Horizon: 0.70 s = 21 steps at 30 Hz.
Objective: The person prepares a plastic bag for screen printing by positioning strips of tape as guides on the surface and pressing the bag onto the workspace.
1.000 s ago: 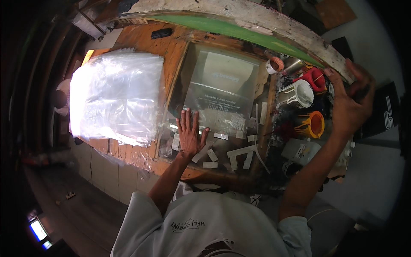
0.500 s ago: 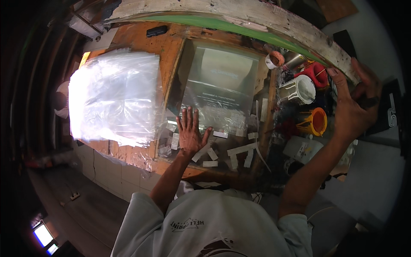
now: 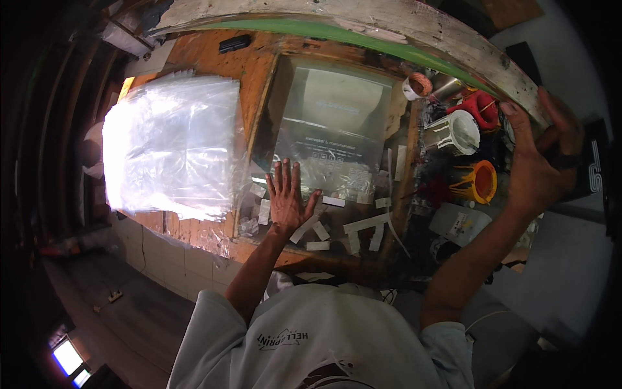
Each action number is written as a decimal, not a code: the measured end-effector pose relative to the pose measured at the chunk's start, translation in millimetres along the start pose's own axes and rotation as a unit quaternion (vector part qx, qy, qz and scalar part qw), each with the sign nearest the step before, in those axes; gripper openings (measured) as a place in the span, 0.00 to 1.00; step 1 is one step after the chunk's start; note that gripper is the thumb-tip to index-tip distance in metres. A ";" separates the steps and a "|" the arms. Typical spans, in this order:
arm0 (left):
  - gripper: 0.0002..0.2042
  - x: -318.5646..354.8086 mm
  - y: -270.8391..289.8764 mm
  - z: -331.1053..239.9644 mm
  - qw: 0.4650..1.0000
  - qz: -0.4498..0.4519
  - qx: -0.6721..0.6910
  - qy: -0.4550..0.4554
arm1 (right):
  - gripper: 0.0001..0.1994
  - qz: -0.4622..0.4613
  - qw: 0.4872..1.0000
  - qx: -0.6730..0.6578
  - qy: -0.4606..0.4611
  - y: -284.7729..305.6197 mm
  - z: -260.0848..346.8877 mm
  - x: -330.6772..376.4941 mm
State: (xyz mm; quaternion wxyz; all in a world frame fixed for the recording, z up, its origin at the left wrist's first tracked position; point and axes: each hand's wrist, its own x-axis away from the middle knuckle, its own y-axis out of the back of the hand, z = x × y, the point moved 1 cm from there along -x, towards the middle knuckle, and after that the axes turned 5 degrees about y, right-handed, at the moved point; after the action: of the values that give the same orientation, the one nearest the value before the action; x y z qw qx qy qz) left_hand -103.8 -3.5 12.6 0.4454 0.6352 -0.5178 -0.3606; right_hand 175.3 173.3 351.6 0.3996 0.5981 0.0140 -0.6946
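My left hand (image 3: pixel 289 201) lies flat with its fingers spread at the lower left of a clear plastic bag (image 3: pixel 363 149). The bag, printed in white, rests on a glass panel (image 3: pixel 324 264) set in the wooden table. Up at the right, my right hand (image 3: pixel 541 168) grips the near end of a wooden screen frame (image 3: pixel 447 40), thumb on one side and fingers on the other. Raised above the table's far side, the frame carries green mesh (image 3: pixel 311 30). Part of the right fingers is hidden behind the hand.
A stack of clear plastic bags (image 3: pixel 175 142) covers the table's left. Short tape strips (image 3: pixel 318 246) lie on the glass. At the right stand a white-smeared cup (image 3: pixel 461 133), a yellow-orange cup (image 3: pixel 483 183) and a red container (image 3: pixel 481 109). A black object (image 3: pixel 234 43) lies far left.
My right hand and the frame's near end have shifted slightly to the right in the picture. The left hand stays flat in the same place on the bag.
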 end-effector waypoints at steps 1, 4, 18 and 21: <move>0.45 -0.5 -1.0 -0.8 1.000 0.000 -0.001 -0.003 | 0.23 -0.002 1.000 0.002 0.003 0.5 -0.6 -0.7; 0.45 -0.9 -2.4 -1.0 1.000 0.004 -0.006 -0.004 | 0.23 -0.018 1.000 -0.005 0.016 -1.2 -3.0 -1.2; 0.47 0.3 -4.1 1.4 1.000 -0.012 0.022 -0.009 | 0.22 -0.002 1.000 0.023 0.013 1.0 0.1 0.0; 0.47 0.3 -4.0 1.2 1.000 0.002 0.013 0.000 | 0.22 -0.008 0.999 0.025 0.019 0.4 1.0 -0.6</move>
State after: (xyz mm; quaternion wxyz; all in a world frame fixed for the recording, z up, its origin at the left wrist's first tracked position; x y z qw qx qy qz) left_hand -103.5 -3.8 8.4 0.4378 0.6401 -0.5239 -0.3523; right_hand 174.6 172.9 352.6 0.3790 0.6206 0.0090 -0.6864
